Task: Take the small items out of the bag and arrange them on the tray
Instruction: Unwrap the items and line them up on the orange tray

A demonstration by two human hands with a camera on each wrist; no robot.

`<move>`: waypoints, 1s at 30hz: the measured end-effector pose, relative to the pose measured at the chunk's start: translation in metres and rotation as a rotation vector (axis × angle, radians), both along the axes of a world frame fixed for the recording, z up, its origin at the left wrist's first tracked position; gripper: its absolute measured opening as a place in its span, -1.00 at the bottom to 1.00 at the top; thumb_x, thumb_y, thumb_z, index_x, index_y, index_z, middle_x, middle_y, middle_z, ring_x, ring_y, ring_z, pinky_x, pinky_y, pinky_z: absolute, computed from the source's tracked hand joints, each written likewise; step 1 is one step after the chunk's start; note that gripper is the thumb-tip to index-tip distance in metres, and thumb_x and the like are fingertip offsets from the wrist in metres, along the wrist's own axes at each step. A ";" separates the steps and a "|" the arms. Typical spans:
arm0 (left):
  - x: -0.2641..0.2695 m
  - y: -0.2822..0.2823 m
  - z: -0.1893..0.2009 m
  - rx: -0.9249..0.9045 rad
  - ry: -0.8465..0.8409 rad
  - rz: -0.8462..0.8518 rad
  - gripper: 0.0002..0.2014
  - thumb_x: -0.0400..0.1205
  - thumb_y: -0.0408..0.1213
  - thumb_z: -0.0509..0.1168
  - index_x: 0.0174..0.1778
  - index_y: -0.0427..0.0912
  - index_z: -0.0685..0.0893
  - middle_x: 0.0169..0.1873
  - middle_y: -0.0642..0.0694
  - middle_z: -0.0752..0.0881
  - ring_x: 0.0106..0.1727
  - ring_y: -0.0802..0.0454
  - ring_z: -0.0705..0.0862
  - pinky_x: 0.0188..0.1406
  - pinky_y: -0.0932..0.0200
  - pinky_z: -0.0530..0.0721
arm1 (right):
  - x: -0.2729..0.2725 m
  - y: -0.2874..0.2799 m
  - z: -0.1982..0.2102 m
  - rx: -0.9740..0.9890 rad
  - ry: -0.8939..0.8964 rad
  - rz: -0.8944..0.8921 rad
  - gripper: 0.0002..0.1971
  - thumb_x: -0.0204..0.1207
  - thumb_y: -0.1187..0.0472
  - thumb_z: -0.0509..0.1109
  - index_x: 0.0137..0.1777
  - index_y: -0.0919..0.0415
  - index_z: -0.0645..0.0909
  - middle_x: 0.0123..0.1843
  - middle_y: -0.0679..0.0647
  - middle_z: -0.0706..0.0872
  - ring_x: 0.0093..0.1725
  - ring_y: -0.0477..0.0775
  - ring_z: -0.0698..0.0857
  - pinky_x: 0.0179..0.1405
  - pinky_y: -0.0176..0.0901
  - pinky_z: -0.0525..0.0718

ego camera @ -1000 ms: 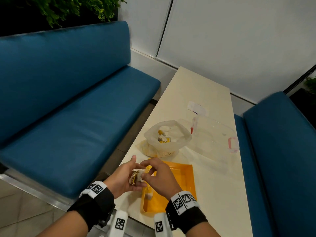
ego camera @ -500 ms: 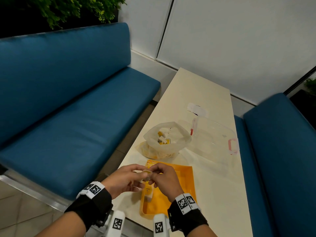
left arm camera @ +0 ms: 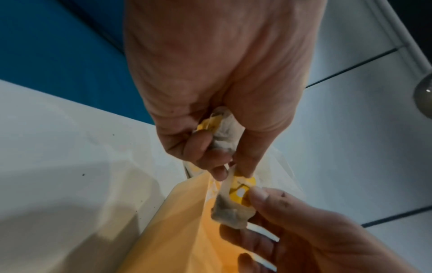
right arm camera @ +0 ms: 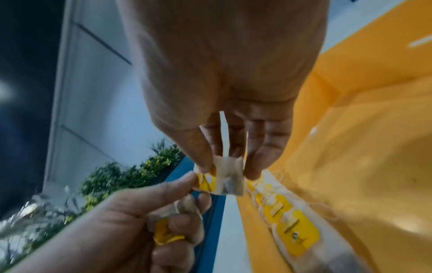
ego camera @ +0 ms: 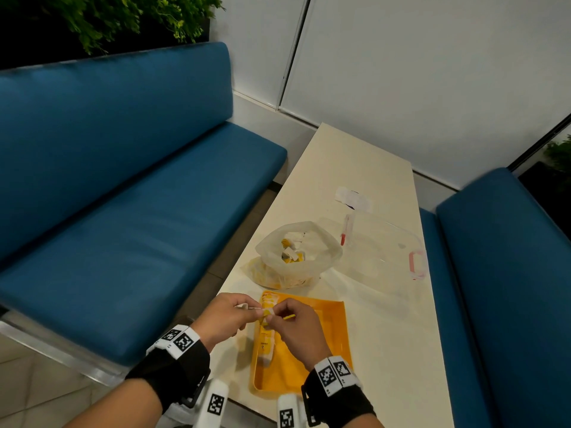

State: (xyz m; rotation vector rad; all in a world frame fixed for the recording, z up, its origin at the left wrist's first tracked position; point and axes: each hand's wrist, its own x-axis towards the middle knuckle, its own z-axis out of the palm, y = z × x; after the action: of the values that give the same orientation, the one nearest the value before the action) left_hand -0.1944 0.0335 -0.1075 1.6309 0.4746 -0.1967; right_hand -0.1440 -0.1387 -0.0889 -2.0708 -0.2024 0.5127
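Both hands meet over the tray's (ego camera: 336, 344) near-left edge: a tea bag (left arm camera: 233, 205) is pinched by the right hand (ego camera: 298, 330), while its tag and spare bags are held by the left hand (ego camera: 224, 318). Likely it is best freed gently, then laid beside the row (right arm camera: 282, 216) already on the tray; more remain in the bag (ego camera: 296, 257) beyond.

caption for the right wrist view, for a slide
Both hands, right hand and left hand, pinch one tea bag above a row of tea bags on the orange tray.

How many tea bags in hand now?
2. One tea bag sits tucked in the curled left hand; the second tea bag is pinched between it and the right hand by the orange tray. More may be hidden.
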 end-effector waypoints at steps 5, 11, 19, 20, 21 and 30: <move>0.004 -0.002 0.006 0.136 -0.090 -0.059 -0.98 0.60 -0.24 0.54 -0.11 -0.05 0.89 -0.47 0.24 0.72 -0.39 0.33 0.62 -0.34 0.44 0.54 | 0.004 0.002 0.008 -0.159 -0.166 0.072 -0.92 0.47 0.10 0.58 -0.18 -0.01 0.72 -0.13 -0.10 0.72 -0.15 -0.18 0.65 -0.19 -0.39 0.54; 0.001 0.004 0.004 0.026 -0.122 -0.096 -0.74 0.46 -0.24 0.66 0.04 0.06 0.88 -0.35 0.19 0.75 -0.21 0.26 0.67 -0.08 0.33 0.63 | 0.011 -0.003 0.014 0.157 0.065 -0.109 -0.93 0.39 0.33 0.62 -0.24 0.25 0.77 -0.28 0.00 0.74 -0.29 -0.11 0.66 -0.33 -0.38 0.58; 0.002 0.000 0.007 0.132 -0.145 -0.146 -0.97 0.52 -0.18 0.60 -0.20 -0.02 0.91 -0.31 0.12 0.82 -0.25 0.38 0.68 -0.20 0.41 0.54 | 0.009 -0.007 0.013 0.195 0.103 -0.050 -0.94 0.46 0.34 0.57 -0.12 0.31 0.76 -0.29 0.06 0.73 -0.40 -0.01 0.63 -0.47 -0.30 0.52; 0.002 0.000 0.006 0.136 -0.143 -0.148 -0.98 0.53 -0.19 0.60 -0.20 -0.01 0.91 -0.31 0.12 0.82 -0.25 0.37 0.68 -0.17 0.37 0.55 | 0.009 -0.006 0.014 0.183 0.084 -0.024 -0.93 0.47 0.34 0.56 -0.10 0.33 0.76 -0.28 0.07 0.73 -0.41 -0.02 0.64 -0.48 -0.34 0.53; 0.002 0.000 0.005 0.134 -0.142 -0.139 -0.99 0.52 -0.19 0.60 -0.19 0.00 0.91 -0.31 0.11 0.82 -0.25 0.35 0.68 -0.16 0.34 0.55 | 0.010 -0.006 0.015 0.173 0.070 -0.006 -0.93 0.47 0.34 0.56 -0.10 0.35 0.76 -0.28 0.09 0.74 -0.43 -0.04 0.65 -0.48 -0.35 0.53; -0.002 0.007 -0.009 0.165 0.015 -0.004 -0.76 0.52 -0.07 0.61 0.06 -0.01 0.82 -0.02 0.10 0.76 0.09 0.14 0.70 -0.17 0.34 0.57 | 0.019 -0.027 0.006 0.139 0.200 -0.081 -0.91 0.49 0.37 0.55 -0.12 0.36 0.68 -0.32 0.22 0.78 -0.36 0.07 0.73 -0.50 -0.22 0.48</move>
State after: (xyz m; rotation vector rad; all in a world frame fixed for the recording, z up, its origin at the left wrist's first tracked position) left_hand -0.1966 0.0402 -0.1169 1.7923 0.5095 -0.1766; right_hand -0.1251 -0.1660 -0.0831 -1.8707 -0.0344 0.6338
